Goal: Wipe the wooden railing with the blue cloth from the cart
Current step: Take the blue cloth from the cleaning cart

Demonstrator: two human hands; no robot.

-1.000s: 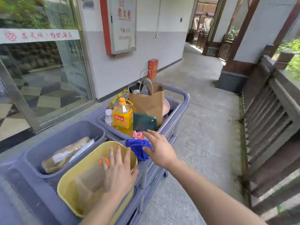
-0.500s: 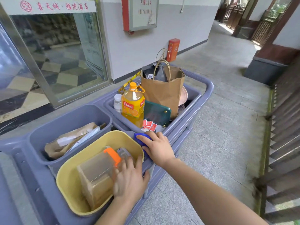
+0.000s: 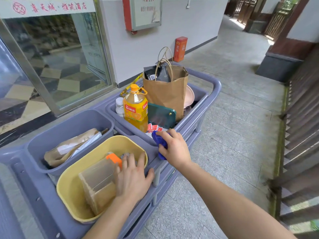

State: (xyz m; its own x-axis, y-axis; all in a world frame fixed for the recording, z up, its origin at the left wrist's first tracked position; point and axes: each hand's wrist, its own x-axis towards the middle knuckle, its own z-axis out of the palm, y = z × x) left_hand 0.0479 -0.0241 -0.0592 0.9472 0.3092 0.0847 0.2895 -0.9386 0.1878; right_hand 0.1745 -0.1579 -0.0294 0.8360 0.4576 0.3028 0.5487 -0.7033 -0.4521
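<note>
The blue cloth [image 3: 159, 141] is bunched at the near rim of the grey-blue cart [image 3: 212, 88], and my right hand [image 3: 175, 149] is closed around it, fingers wrapped over its top. My left hand [image 3: 133, 178] lies flat, fingers spread, on the rim of the yellow tub [image 3: 72, 192] and against a clear container with an orange lid [image 3: 100, 180]. The dark wooden railing [image 3: 300, 128] runs along the right edge of the view, well away from both hands.
The cart tray holds a brown paper bag [image 3: 169, 95], an orange juice bottle [image 3: 135, 107], a green case [image 3: 161, 117] and red sachets. A grey bin [image 3: 69, 128] holds paper wrappers. Glass door and wall stand left; tiled floor [image 3: 229, 135] lies between cart and railing.
The view has dropped and swung left. My right hand closed down over the blue cloth. My left hand slid from inside the yellow tub to its near rim beside the clear container.
</note>
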